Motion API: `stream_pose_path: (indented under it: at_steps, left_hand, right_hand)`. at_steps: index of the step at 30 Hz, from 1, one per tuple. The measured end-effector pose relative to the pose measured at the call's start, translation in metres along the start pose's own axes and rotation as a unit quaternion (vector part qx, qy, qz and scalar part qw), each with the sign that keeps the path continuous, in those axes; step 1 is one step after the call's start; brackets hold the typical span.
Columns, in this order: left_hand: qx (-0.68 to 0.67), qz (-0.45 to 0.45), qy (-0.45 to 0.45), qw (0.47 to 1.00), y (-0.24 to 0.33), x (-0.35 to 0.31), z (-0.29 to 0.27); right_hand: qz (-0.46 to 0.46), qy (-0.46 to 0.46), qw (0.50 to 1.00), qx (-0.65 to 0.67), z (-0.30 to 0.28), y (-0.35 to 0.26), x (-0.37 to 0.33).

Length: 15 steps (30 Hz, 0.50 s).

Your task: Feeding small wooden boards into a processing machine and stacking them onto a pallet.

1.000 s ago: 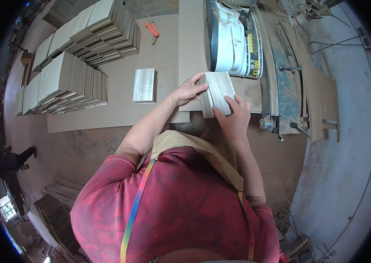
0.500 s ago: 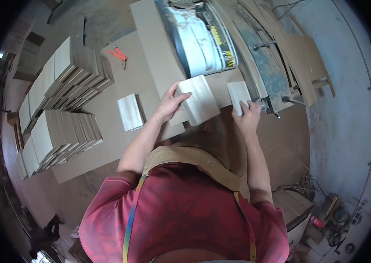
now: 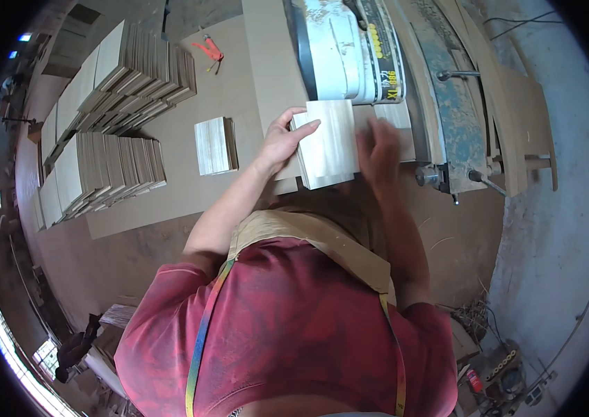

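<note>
Toward the left edge of the bench (image 3: 176,187), two rows of pale wooden panels (image 3: 141,73) are standing in tight stacks, while red-handled pliers (image 3: 209,48) are lying to their right, toward the far side. Next rightward, a small pack of panels (image 3: 215,146) is lying alone. Over the near edge, the left hand (image 3: 284,142) is gripping a thicker pack (image 3: 329,142), thumb pressing on its face; the uppermost panel is sitting askew. Beyond it, the right hand (image 3: 379,149) is blurring with motion, fingers partly curled; whether it is touching anything cannot be told. Unlike half a second earlier, it is no longer plainly carrying a panel: one loose panel (image 3: 393,115) is now lying beside the white machine (image 3: 339,52), by the near right corner, apparently becoming separated from the held pack.
</note>
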<state>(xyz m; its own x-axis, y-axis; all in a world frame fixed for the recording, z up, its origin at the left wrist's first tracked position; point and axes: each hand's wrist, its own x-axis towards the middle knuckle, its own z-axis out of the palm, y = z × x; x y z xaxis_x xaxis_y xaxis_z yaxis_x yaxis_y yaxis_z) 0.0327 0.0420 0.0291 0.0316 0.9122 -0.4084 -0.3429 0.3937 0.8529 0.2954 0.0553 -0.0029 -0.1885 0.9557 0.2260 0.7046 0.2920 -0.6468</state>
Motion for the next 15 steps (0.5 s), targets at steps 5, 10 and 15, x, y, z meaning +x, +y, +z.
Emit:
stream_pose_path:
  at_steps: [5, 10, 15]
  left_hand:
    - [0.066, 0.024, 0.019, 0.997, -0.004, 0.001, 0.014]
    - [0.097, 0.008, -0.030, 0.995, 0.005, -0.001, -0.010]
    - [0.009, 0.004, -0.131, 0.991, 0.001, 0.000, -0.028]
  right_hand:
    - [0.006, 0.020, 0.994, -0.108, -0.015, -0.103, -0.036]
    - [0.046, 0.092, 0.991, -0.082, -0.035, -0.027, -0.072]
    - [0.029, 0.120, 0.978, -0.169, -0.014, 0.057, -0.054]
